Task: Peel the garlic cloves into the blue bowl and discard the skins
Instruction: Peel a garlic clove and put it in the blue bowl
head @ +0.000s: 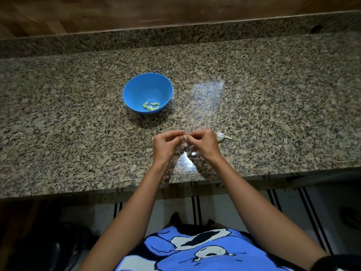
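From the head camera, both hands meet over the near part of the granite counter (78, 124). The left hand (166, 145) and the right hand (205, 143) have their fingers curled, and together they pinch one pale garlic clove (184, 137) held between the fingertips above the counter. Thin white skins (185, 146) lie on the stone just below the hands. A garlic bulb (221, 136) (partly hidden by the right hand) rests on the counter beside it. The blue bowl (136, 89) stands farther back and to the left, well apart, with several peeled cloves (151, 106) in its bottom.
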{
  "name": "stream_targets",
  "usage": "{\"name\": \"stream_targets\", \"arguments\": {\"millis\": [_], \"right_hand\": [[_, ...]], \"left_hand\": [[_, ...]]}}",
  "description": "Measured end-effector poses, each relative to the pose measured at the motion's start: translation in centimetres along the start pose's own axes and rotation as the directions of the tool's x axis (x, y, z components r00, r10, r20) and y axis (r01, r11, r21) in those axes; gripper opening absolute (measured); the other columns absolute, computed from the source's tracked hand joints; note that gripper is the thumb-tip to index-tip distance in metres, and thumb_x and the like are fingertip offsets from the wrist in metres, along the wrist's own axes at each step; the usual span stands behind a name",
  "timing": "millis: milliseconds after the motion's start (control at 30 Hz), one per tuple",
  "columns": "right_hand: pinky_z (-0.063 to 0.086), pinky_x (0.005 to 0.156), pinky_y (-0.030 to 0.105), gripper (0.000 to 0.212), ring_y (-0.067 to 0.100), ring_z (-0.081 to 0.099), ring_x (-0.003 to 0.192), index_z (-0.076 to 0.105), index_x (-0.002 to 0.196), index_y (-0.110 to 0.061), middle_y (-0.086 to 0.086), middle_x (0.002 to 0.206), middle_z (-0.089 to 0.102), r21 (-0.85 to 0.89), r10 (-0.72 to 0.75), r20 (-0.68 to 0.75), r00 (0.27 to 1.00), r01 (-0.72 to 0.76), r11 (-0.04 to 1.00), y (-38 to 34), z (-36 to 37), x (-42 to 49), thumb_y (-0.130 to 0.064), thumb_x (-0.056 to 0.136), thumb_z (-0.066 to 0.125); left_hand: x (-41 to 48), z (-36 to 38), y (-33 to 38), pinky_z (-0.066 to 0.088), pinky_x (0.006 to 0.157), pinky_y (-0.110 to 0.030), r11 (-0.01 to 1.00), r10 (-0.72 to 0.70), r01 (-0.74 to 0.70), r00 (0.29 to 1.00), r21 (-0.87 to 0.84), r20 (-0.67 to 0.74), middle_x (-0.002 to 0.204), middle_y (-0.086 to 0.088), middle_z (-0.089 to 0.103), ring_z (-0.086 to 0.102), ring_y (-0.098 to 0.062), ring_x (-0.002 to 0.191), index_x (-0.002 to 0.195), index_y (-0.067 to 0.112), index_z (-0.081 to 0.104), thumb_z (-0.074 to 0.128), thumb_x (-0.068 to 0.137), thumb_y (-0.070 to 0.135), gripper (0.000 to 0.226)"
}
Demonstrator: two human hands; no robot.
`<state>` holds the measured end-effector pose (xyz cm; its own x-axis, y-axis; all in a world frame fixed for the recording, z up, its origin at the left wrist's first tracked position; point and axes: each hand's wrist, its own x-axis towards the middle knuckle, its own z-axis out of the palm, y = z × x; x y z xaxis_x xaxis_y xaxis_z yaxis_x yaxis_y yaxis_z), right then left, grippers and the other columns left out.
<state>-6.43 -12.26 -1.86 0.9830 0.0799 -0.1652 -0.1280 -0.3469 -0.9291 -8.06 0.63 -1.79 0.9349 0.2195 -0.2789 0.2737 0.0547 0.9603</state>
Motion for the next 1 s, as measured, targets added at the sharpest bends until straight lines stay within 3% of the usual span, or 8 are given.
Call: {"name": "stream_targets", "arguments": {"millis": [133,367,500,700,800,933,1000], "right_hand": [[0.058,0.061,0.027,0.017,0.009,0.067,0.066,0.072,0.096,-0.008,0.005,0.082,0.073,-0.115,-0.107,-0.055,0.993,0.1,0.988,0.1,0.7,-0.1,-0.018,0.084,0.068],[0.058,0.066,0.036,0.014,0.012,0.068,0.067,0.074,0.094,-0.01,0.003,0.079,0.073,-0.137,-0.089,-0.042,0.995,0.082,0.987,0.1,0.6,0.2,-0.017,0.083,0.068],[0.057,0.063,0.029,0.012,0.012,0.066,0.065,0.075,0.089,-0.01,0.003,0.075,0.072,-0.171,-0.105,-0.074,0.992,0.091,0.981,-0.1,0.5,0.1,-0.018,0.082,0.068],[0.056,0.055,0.026,0.013,0.012,0.065,0.059,0.073,0.086,-0.008,0.002,0.069,0.07,-0.222,-0.145,-0.111,0.983,0.117,0.968,-0.1,0.9,-0.3,-0.018,0.085,0.065],[0.055,0.057,0.022,0.013,0.012,0.065,0.061,0.073,0.087,-0.009,0.002,0.071,0.07,-0.173,-0.118,-0.073,0.99,0.104,0.979,0.0,0.8,-0.3,-0.018,0.083,0.066],[0.059,0.061,0.036,0.012,0.026,0.068,0.065,0.07,0.075,-0.017,0.006,0.071,0.07,0.063,0.066,-0.054,0.996,-0.062,0.996,-0.2,0.4,-0.2,-0.011,0.084,0.065],[0.058,0.061,0.035,0.019,0.022,0.067,0.061,0.067,0.071,-0.02,0.003,0.068,0.068,0.058,0.093,-0.075,0.993,-0.089,0.994,-0.1,0.3,-0.2,-0.009,0.086,0.063]], "left_hand": [[0.1,0.1,-0.2,0.057,0.077,-0.027,0.967,-0.139,0.129,0.99,-0.218,-0.031,0.095,-0.012,0.072,0.07,-0.023,0.087,0.101,-0.003,0.069,0.064,0.08,-0.009,0.023],[0.3,0.0,-0.3,0.057,0.075,-0.025,0.988,-0.073,0.069,0.997,-0.142,-0.028,0.095,-0.014,0.072,0.07,-0.025,0.088,0.094,0.0,0.071,0.066,0.078,-0.011,0.019],[0.2,0.0,0.0,0.057,0.074,-0.025,0.983,-0.084,0.083,0.996,-0.161,0.005,0.093,-0.015,0.072,0.07,-0.024,0.086,0.093,-0.002,0.07,0.067,0.077,-0.011,0.018],[-0.3,0.2,-0.1,0.058,0.074,-0.025,0.892,-0.226,0.239,0.971,-0.384,0.081,0.095,-0.014,0.072,0.07,-0.023,0.086,0.098,0.0,0.069,0.068,0.078,-0.002,0.02],[-0.3,0.1,0.1,0.058,0.071,-0.024,0.883,-0.258,0.269,0.963,-0.384,0.082,0.09,-0.012,0.072,0.07,-0.022,0.081,0.094,0.002,0.068,0.07,0.073,-0.002,0.021],[-0.4,-0.8,0.2,0.057,0.078,-0.03,0.791,-0.314,0.351,0.936,-0.502,0.16,0.096,-0.019,0.071,0.071,-0.024,0.083,0.104,-0.005,0.064,0.066,0.072,-0.005,0.032],[-0.2,-1.9,0.1,0.057,0.08,-0.031,0.789,-0.307,0.318,0.945,-0.525,0.111,0.099,-0.019,0.07,0.07,-0.025,0.088,0.107,-0.004,0.064,0.063,0.078,-0.008,0.03]]}}
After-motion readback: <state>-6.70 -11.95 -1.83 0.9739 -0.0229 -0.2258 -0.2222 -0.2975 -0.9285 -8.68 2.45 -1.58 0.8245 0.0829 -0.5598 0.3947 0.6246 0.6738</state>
